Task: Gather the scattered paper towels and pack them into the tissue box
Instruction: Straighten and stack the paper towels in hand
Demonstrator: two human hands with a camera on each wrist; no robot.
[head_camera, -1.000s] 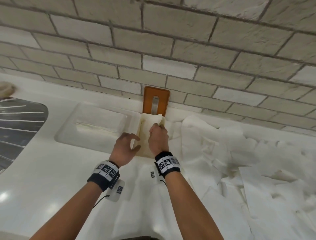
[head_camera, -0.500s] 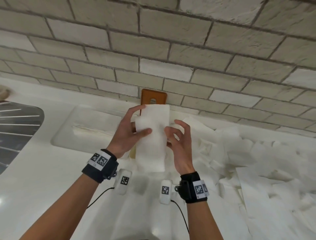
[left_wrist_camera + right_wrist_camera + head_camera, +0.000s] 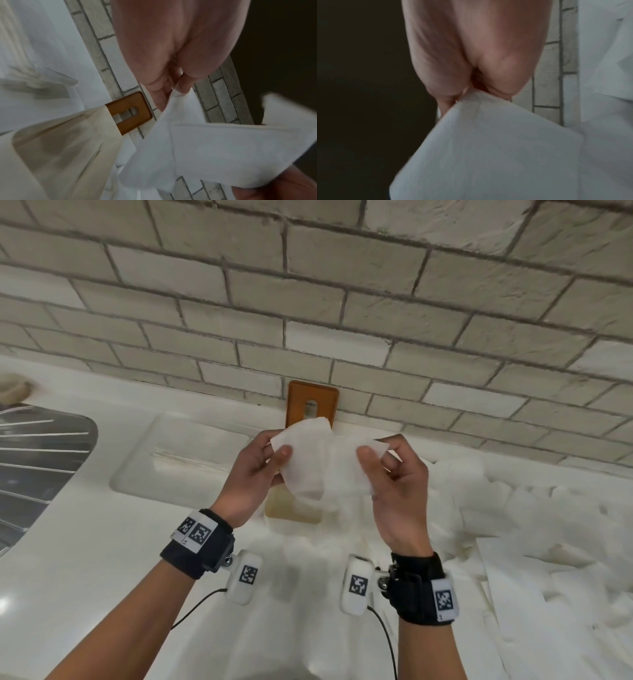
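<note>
paper towel point(image 3: 318, 463) lifted from tissue box point(image 3: 291, 513), now spread sideways, pinched between both hands

We find open counter point(image 3: 85, 542) left of the tissue box point(image 3: 291, 513), while loose paper towels point(image 3: 513, 525) crowd its right and the brick wall point(image 3: 342, 320) closes behind.

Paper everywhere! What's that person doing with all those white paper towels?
The person is tidying them up. Both hands hold one paper towel in the air: the left hand pinches its left edge and the right hand pinches its right edge. Just below stands the open cream tissue box, with its brown lid leaning on the brick wall behind it. A big pile of loose paper towels lies on the white counter to the right, waiting to be packed.
</note>
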